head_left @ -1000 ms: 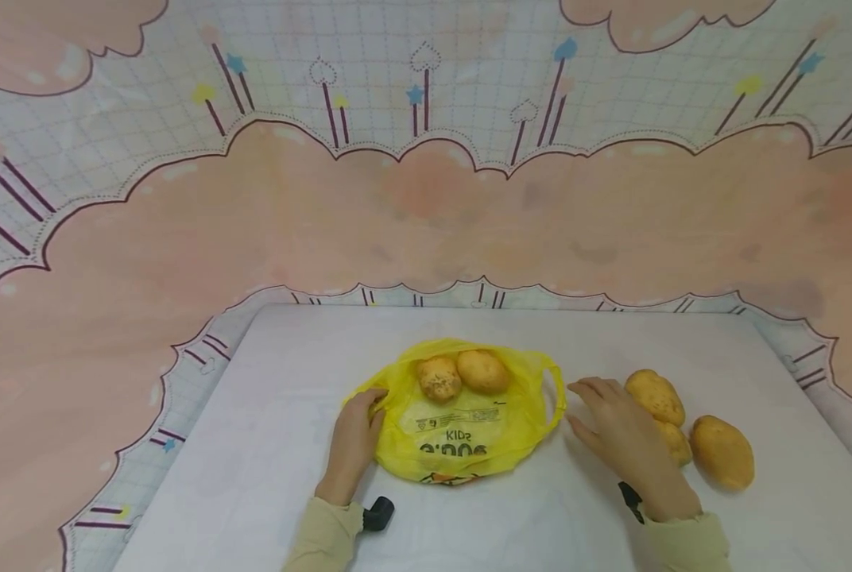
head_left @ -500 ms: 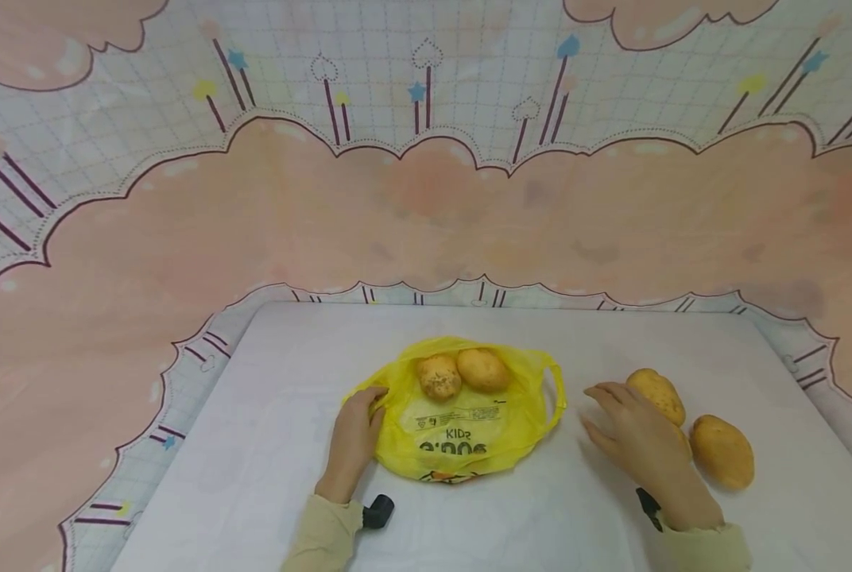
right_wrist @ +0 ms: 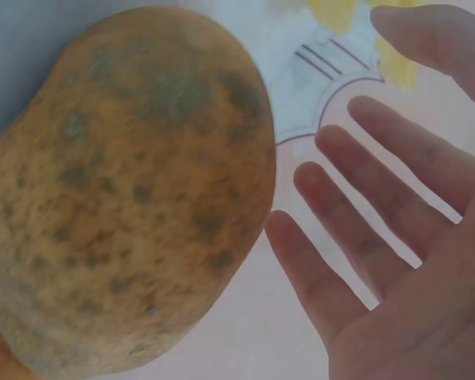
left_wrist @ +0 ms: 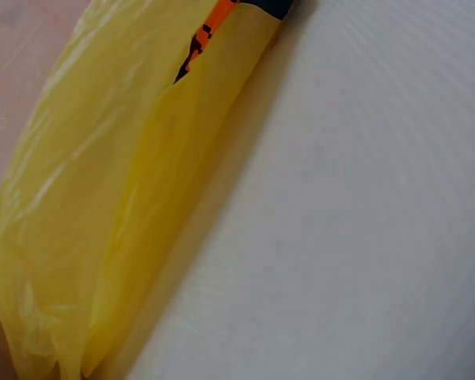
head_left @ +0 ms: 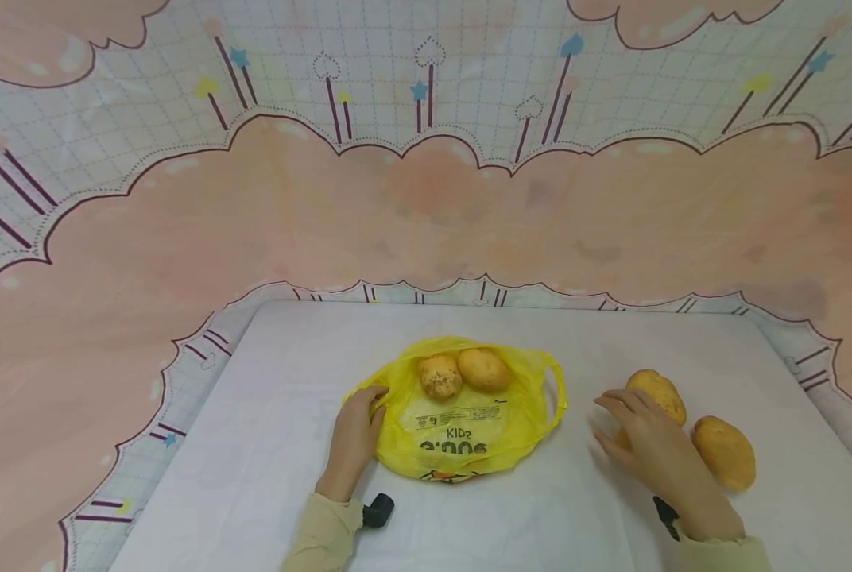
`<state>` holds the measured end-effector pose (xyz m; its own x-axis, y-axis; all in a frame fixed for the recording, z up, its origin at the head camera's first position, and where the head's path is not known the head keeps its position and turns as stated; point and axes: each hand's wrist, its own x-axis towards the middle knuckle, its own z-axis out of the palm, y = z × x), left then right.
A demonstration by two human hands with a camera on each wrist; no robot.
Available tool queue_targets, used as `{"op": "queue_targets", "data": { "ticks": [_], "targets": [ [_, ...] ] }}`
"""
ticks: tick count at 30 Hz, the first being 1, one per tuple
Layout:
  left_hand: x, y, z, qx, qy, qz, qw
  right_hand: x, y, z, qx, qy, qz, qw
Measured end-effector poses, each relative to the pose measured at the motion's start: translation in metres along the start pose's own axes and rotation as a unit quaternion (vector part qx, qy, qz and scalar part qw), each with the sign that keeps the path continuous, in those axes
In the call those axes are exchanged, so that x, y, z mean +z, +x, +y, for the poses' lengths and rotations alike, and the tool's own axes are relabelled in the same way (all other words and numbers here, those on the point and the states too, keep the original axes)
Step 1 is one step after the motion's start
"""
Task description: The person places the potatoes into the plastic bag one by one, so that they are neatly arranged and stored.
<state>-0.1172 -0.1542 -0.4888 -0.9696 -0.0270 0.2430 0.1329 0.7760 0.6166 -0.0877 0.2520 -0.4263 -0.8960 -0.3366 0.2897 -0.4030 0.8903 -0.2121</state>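
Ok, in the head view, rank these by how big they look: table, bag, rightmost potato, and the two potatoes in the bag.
Largest to smallest:
1. Table
2. Bag
3. Rightmost potato
4. Left potato in the bag and right potato in the bag: too alike to rank.

The left hand point(head_left: 354, 429) was bare, and just behind it began a pale beige left sleeve point(head_left: 322, 534), its plain cloth creased at the end. A chunky black fitting point(head_left: 378, 511) with a rounded, knob-like tip jutted out behind that hand, on the thumb's side. Behind the right hand point(head_left: 656, 451), also bare, came a matching right sleeve point(head_left: 722, 554), softly rumpled. A black piece point(head_left: 665, 518) showed on its thumb's side, perhaps a similar fitting, though mostly hidden.
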Motion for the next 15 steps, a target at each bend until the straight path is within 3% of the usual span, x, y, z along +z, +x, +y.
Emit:
{"op": "queue_targets", "data": {
  "ticks": [15],
  "targets": [
    [-0.001,0.001,0.001,-0.019,-0.01,-0.01,0.9997,0.003,-0.009,0.012,0.012,-0.005,-0.034,0.9994]
  ]
}}
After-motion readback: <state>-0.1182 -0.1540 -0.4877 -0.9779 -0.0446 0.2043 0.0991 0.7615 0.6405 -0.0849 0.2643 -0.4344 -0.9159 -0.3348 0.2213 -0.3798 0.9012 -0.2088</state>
